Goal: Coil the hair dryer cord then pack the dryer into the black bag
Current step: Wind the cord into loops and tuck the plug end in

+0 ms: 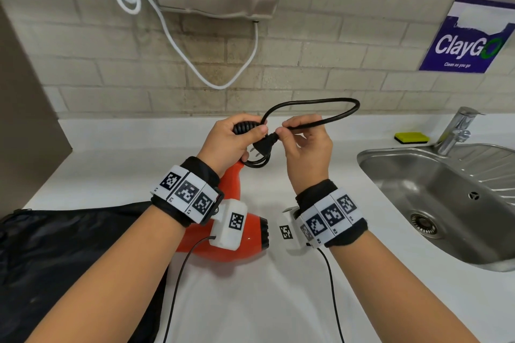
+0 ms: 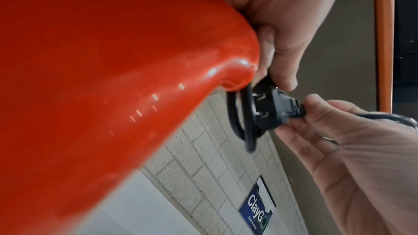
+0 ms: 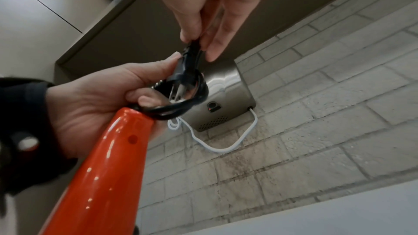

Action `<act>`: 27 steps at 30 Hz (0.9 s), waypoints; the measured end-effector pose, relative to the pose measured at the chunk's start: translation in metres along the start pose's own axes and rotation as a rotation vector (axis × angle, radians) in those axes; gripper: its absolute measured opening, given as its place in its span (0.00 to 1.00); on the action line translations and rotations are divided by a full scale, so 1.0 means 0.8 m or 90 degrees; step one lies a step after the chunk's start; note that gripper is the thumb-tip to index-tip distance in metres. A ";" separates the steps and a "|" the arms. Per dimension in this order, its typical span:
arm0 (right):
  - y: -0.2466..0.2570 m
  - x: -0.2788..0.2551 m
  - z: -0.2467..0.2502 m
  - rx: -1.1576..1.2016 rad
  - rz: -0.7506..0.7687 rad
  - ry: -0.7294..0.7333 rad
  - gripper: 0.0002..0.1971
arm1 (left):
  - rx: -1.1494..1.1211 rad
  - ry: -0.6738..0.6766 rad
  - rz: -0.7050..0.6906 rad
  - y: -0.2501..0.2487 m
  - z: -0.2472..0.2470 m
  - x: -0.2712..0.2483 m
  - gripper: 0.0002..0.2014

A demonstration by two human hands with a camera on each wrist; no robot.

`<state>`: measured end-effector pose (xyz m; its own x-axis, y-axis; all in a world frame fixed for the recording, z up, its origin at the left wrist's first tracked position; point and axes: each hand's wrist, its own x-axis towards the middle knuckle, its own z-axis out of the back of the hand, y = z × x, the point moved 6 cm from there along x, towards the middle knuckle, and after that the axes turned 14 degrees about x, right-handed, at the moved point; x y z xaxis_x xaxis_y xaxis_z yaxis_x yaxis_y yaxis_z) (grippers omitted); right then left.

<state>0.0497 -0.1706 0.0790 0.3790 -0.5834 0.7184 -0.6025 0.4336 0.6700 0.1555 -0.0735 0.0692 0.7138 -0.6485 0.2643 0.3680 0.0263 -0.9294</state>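
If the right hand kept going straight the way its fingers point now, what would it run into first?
Most likely the left hand. The right hand pinches the cord just behind the plug, fingers pointing left, and the left thumb sits right beside the plug. Depth is hard to judge.

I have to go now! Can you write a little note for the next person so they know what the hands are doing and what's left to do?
Left hand grips the orange hair dryer by its handle end, holding the cord's coiled loops there.
Right hand pinches the cord just behind the plug, threading the plug through the loops.
One loose loop is not yet coiled.
Black bag lies on the counter, to the left.
Left: finish the coil, pack the dryer in the bag.
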 end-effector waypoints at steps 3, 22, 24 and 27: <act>-0.001 -0.006 -0.013 -0.057 0.045 0.072 0.11 | -0.011 0.007 -0.003 -0.002 0.000 -0.001 0.06; -0.038 -0.032 -0.041 -0.015 -0.138 0.246 0.17 | -0.026 0.071 0.016 -0.003 -0.006 -0.004 0.08; -0.038 -0.035 -0.033 -0.014 -0.137 0.282 0.19 | -0.027 0.067 0.021 -0.002 -0.003 -0.004 0.06; -0.060 -0.040 -0.006 -0.143 -0.152 0.286 0.11 | -0.055 0.048 0.038 -0.001 0.005 -0.005 0.04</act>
<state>0.0698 -0.1697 0.0248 0.7789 -0.3539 0.5178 -0.3171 0.4900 0.8120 0.1549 -0.0678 0.0703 0.6850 -0.7030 0.1910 0.2716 0.0032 -0.9624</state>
